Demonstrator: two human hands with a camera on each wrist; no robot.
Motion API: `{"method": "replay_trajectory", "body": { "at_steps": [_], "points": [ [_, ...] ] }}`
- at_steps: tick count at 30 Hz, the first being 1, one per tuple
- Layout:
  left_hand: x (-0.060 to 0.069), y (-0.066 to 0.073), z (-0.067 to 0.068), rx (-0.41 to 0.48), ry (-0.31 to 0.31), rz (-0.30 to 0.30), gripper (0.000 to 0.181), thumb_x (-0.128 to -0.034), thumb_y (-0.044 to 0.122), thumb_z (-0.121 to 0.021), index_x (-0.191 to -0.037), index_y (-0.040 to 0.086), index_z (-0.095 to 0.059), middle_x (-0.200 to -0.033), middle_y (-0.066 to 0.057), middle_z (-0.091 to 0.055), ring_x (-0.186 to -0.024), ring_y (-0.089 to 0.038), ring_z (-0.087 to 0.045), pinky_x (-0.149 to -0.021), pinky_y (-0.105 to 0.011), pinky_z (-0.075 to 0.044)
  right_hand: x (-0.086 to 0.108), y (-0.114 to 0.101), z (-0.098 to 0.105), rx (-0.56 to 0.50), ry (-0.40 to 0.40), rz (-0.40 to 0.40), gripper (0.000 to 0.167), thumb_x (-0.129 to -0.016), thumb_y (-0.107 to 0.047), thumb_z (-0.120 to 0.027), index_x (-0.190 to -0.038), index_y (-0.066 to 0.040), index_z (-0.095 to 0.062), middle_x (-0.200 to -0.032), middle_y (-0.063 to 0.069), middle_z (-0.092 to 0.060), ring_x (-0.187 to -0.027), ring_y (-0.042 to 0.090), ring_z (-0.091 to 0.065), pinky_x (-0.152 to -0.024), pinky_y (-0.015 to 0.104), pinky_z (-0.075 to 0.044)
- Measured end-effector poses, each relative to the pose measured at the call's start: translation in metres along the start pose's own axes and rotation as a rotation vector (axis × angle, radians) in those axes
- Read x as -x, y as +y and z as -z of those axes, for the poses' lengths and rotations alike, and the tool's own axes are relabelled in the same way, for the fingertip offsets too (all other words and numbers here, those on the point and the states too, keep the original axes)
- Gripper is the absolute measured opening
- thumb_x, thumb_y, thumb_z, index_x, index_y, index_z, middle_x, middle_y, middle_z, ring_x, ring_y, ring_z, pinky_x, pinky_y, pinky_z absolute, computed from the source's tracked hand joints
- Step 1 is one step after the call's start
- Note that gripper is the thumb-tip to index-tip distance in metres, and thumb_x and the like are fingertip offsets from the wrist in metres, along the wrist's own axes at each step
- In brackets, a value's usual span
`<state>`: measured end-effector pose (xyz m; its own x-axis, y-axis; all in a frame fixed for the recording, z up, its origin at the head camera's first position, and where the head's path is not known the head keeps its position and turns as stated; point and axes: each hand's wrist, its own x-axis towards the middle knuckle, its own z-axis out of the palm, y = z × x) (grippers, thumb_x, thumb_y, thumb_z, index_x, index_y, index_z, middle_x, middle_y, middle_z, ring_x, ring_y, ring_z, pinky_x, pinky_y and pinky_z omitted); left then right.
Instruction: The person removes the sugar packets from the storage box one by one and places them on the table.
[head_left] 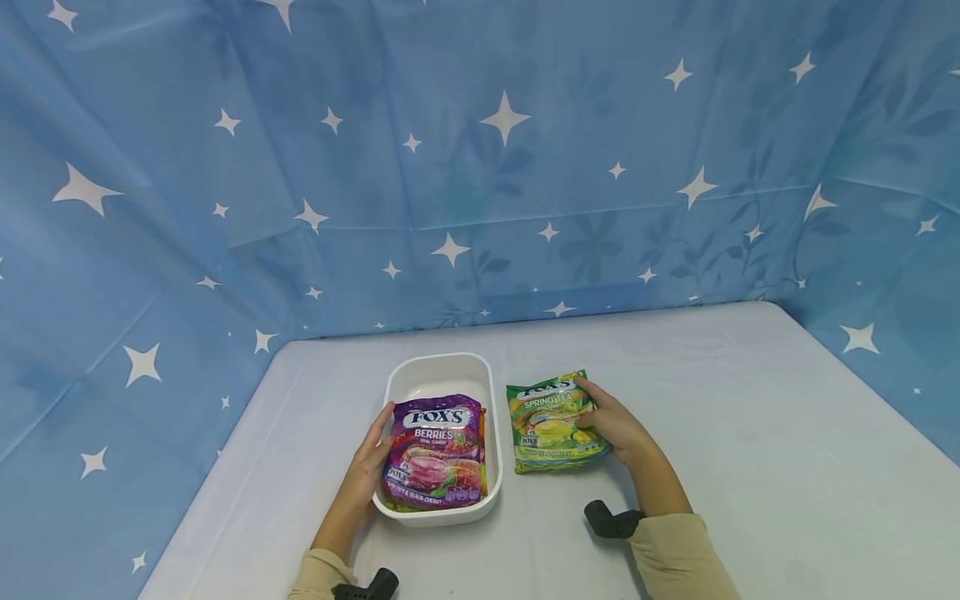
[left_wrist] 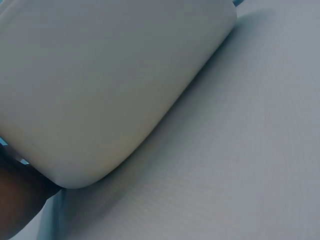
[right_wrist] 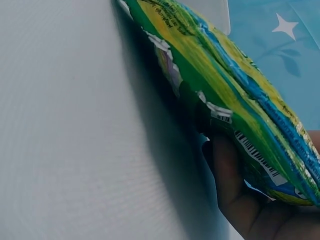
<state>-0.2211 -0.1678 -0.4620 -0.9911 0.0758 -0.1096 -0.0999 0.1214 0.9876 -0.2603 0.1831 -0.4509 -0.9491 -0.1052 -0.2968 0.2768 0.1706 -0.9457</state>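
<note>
A white plastic container stands on the table. In it lies a purple bag of Fox's Berries candy, with an orange and a yellow-green edge of other packaging showing beside and beneath it. My left hand holds the container at its left wall, the thumb reaching over the rim; the left wrist view shows mostly the container's smooth outer side. To the right, my right hand grips a green bag of Fox's Spring Tea candy by its right side. The bag slants over the table in the right wrist view.
A white cloth covers the table, which has rounded far corners. Behind and beside it hangs a blue curtain with white stars. A black wrist camera sits on the right wrist, another on the left.
</note>
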Motion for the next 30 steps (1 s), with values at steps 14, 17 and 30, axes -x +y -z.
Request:
{"method": "replay_trajectory", "body": {
  "at_steps": [14, 17, 30],
  "points": [
    [-0.0003, -0.0010, -0.0003, 0.004, -0.001, 0.011, 0.049, -0.0981, 0.025, -0.032, -0.146, 0.028, -0.021, -0.155, -0.001, -0.005, -0.142, -0.030, 0.003, -0.109, -0.060, 0.002, 0.0017, -0.0004, -0.0003, 0.022, 0.015, -0.004, 0.079, -0.077, 0.005, -0.047, -0.147, -0.016, -0.017, -0.153, 0.019, -0.002, -0.128, 0.038, -0.022, -0.106, 0.054, -0.019],
    [0.0005, 0.0003, -0.0008, 0.007, -0.008, 0.007, 0.049, -0.0982, 0.025, -0.032, -0.146, 0.028, -0.020, -0.155, -0.001, -0.005, -0.142, -0.031, 0.004, -0.109, -0.060, 0.003, 0.0015, -0.0002, -0.0003, 0.040, 0.019, -0.002, 0.078, -0.077, 0.005, -0.047, -0.147, -0.016, -0.018, -0.153, 0.019, -0.003, -0.130, 0.039, -0.021, -0.106, 0.055, -0.018],
    [-0.0002, 0.0007, -0.0001, 0.009, -0.012, 0.005, 0.049, -0.0987, 0.023, -0.030, -0.146, 0.028, -0.019, -0.155, 0.000, -0.004, -0.142, -0.030, 0.005, -0.109, -0.060, 0.004, 0.0016, -0.0040, -0.0048, 0.152, 0.041, -0.004, 0.078, -0.077, 0.004, -0.046, -0.147, -0.015, -0.018, -0.152, 0.022, -0.005, -0.135, 0.042, -0.012, -0.106, 0.062, -0.013]
  ]
}}
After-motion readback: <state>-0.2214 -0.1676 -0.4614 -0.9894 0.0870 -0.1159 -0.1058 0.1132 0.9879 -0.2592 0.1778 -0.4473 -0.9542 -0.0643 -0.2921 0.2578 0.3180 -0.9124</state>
